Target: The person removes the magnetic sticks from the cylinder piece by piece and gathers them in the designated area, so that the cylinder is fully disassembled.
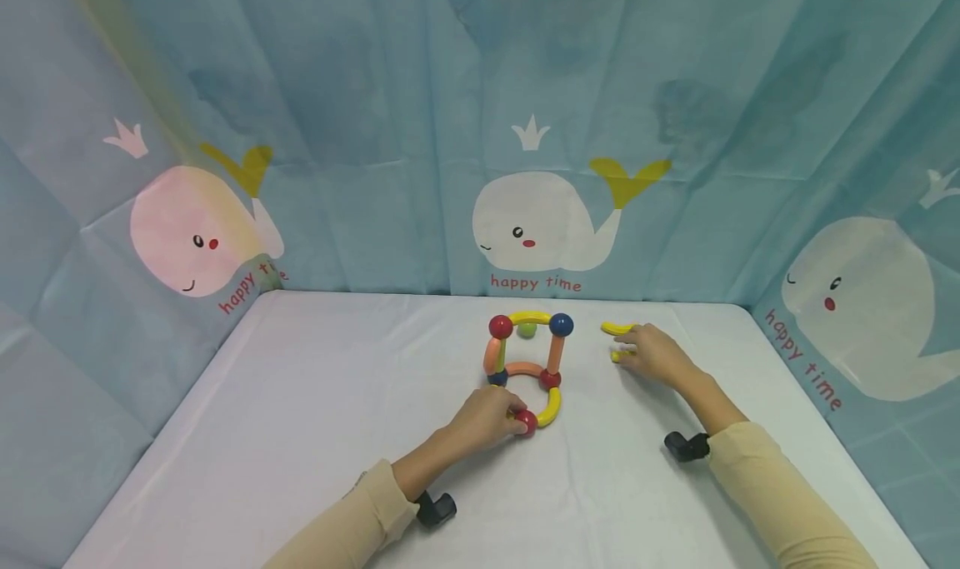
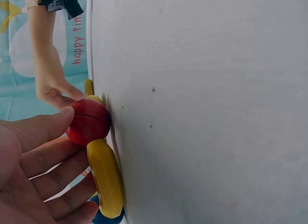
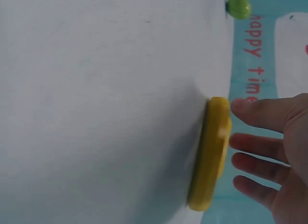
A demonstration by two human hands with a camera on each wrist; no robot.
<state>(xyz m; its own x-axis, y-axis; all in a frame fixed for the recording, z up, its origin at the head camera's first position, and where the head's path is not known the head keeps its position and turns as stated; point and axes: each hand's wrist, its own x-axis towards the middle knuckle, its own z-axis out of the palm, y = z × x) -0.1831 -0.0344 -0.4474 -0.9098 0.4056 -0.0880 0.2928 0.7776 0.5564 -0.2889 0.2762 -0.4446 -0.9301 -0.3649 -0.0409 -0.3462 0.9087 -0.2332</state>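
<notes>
Left grip (image 1: 486, 416) pinches red ball (image 1: 529, 420), lower centre — right grip (image 1: 654, 354) loose, just beside yellow pieces (image 1: 615, 328), right of centre.

Table (image 1: 285, 436) is white, curtain (image 1: 337, 77) light blue (whale print (image 1: 551, 219), red lettering (image 1: 513, 283)), sleeves (image 1: 772, 481) beige, plus red balls (image 1: 500, 326), blue balls (image 1: 561, 325), green ball (image 1: 527, 331), yellow rods (image 1: 551, 407), orange rods (image 1: 556, 355).

This looks like a little play corner with blue cloth (image 1: 337, 77) hung on three sides. The cloth has big smiling whales (image 1: 551, 232), white crowns (image 1: 531, 137) and the red words "happy time" (image 1: 536, 283). There is a white table (image 1: 262, 402) with a bright toy of balls and sticks (image 1: 525, 368) on it. The cloth hides the room, so I can't tell if it is a home.
</notes>
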